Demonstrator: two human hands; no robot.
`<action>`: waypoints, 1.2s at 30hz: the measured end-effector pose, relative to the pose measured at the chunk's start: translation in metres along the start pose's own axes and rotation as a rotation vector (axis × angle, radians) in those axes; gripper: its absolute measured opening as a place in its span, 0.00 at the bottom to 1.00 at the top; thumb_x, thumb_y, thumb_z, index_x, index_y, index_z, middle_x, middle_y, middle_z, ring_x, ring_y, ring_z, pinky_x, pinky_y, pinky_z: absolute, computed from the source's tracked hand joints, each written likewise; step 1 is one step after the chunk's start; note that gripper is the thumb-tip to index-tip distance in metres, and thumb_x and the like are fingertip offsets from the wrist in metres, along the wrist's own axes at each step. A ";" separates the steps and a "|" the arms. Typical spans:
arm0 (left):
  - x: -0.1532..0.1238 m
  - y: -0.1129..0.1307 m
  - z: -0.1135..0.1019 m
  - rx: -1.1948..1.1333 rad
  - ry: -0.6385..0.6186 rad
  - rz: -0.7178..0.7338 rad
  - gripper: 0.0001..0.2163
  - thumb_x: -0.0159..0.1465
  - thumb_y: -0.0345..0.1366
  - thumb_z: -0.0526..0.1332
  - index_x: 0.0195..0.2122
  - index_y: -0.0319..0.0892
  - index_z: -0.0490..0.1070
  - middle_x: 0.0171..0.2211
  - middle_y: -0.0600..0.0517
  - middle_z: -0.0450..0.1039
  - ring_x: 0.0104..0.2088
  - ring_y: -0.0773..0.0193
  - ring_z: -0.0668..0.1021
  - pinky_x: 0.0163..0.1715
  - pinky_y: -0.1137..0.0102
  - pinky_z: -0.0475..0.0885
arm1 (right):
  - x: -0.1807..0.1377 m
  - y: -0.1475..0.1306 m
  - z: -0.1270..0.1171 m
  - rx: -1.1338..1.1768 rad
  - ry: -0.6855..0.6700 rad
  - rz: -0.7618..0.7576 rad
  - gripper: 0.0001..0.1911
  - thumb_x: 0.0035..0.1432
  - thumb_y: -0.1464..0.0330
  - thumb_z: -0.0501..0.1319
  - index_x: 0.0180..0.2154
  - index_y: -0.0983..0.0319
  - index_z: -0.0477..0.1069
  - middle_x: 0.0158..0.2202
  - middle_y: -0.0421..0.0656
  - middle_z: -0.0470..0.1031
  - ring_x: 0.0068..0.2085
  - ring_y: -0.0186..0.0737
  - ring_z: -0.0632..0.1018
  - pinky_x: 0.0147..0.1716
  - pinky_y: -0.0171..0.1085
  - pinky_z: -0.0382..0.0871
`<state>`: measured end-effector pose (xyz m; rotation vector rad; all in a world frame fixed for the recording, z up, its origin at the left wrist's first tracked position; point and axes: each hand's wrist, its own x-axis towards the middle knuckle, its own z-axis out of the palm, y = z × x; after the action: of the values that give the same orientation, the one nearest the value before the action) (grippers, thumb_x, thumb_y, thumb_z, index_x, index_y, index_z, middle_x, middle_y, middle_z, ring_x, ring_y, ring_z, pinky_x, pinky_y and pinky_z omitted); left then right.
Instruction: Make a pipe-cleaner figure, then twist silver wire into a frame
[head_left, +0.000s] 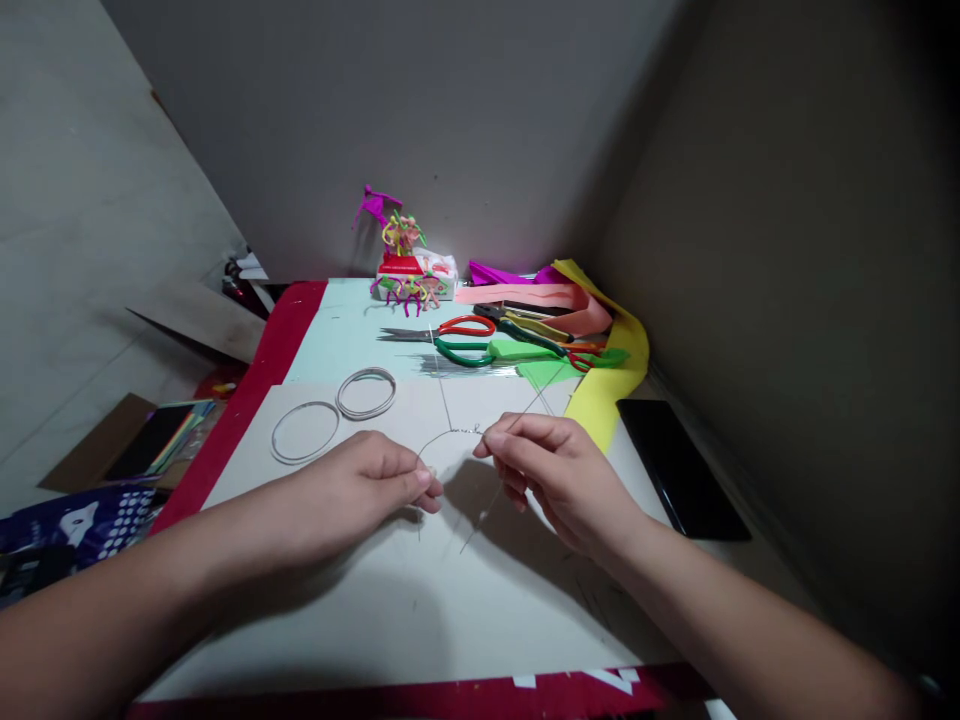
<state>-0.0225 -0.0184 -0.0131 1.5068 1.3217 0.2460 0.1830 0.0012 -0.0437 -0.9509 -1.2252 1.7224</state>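
My left hand (367, 490) and my right hand (555, 470) hover over a white sheet (420, 590) on the table. Both pinch a thin silver wire (450, 433) that arcs between the fingertips, with a small twist near its middle. Loose wire ends trail down and away from each pinch. Two finished wire rings (305, 432) (366, 392) lie flat on the sheet just beyond my left hand.
Red-handled scissors (442, 330) and green-handled scissors (480, 352) lie further back beside pink, green and yellow paper strips (607, 390). A small colourful craft piece (405, 265) stands by the wall. A black phone (679, 465) rests at the right. Cardboard and coloured paper lie on the floor at left.
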 end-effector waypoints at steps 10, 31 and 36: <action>-0.005 0.003 0.014 0.182 -0.028 0.027 0.19 0.62 0.46 0.52 0.30 0.38 0.77 0.25 0.51 0.75 0.27 0.64 0.73 0.27 0.73 0.63 | -0.001 -0.008 -0.012 -0.151 -0.207 0.106 0.13 0.54 0.61 0.62 0.32 0.65 0.76 0.18 0.37 0.66 0.17 0.24 0.59 0.14 0.27 0.49; 0.010 -0.008 0.041 -0.296 -0.184 0.068 0.17 0.59 0.40 0.56 0.35 0.31 0.77 0.38 0.40 0.79 0.41 0.55 0.78 0.46 0.63 0.69 | -0.005 0.006 0.013 -0.103 -0.025 0.031 0.11 0.51 0.63 0.64 0.28 0.66 0.76 0.17 0.36 0.67 0.17 0.25 0.62 0.16 0.28 0.55; 0.013 -0.009 0.045 -0.403 -0.246 0.123 0.18 0.58 0.42 0.58 0.36 0.29 0.77 0.39 0.37 0.78 0.42 0.52 0.78 0.48 0.60 0.68 | -0.004 0.005 0.011 -0.169 -0.009 -0.003 0.10 0.51 0.64 0.63 0.27 0.66 0.76 0.18 0.37 0.67 0.20 0.27 0.64 0.20 0.29 0.58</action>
<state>0.0094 -0.0344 -0.0449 1.2305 0.9214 0.3694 0.1735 -0.0071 -0.0448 -1.0403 -1.3949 1.6421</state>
